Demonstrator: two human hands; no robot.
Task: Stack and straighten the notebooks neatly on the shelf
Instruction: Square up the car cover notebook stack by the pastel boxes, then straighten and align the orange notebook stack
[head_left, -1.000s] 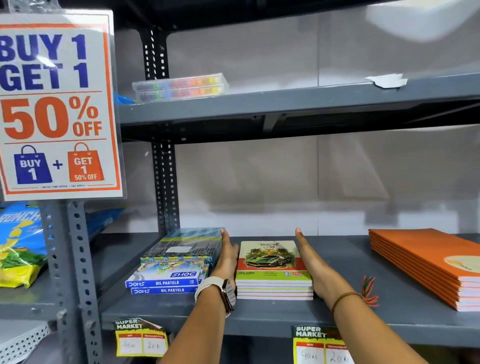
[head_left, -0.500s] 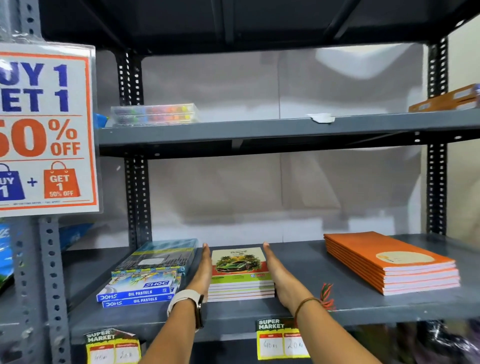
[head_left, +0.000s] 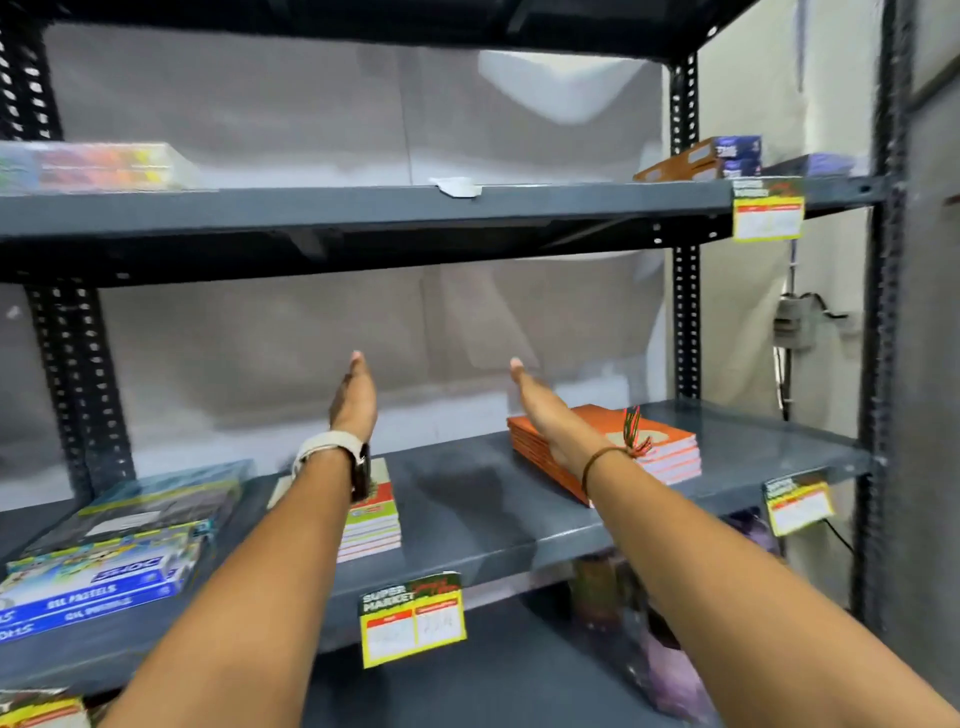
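Here both hands are raised above the shelf (head_left: 467, 519), palms facing each other and fingers straight and flat, holding nothing. The left hand (head_left: 355, 402) hangs over the far end of the small stack of car-cover notebooks (head_left: 371, 525), without touching it; the forearm hides most of the cover. The right hand (head_left: 540, 410) hovers in front of the left side of the orange notebooks (head_left: 670, 452), again apart from them. Flat, parallel palms like these suit pressing a stack from both sides to square it, so this posture probably sits between one stack and the other.

The car-cover stack lies near the front lip, its spines looking fairly even, though blur makes that hard to judge. The orange stack sits farther right and lies at an angle to the shelf edge, so it likely wants straightening. Between the two stacks the shelf is bare, which gives room to slide either. To the left, the oil pastel boxes (head_left: 98, 582) sit just beside the car-cover stack, leaving little slack there. A price tag (head_left: 413, 618) hangs from the front lip below.
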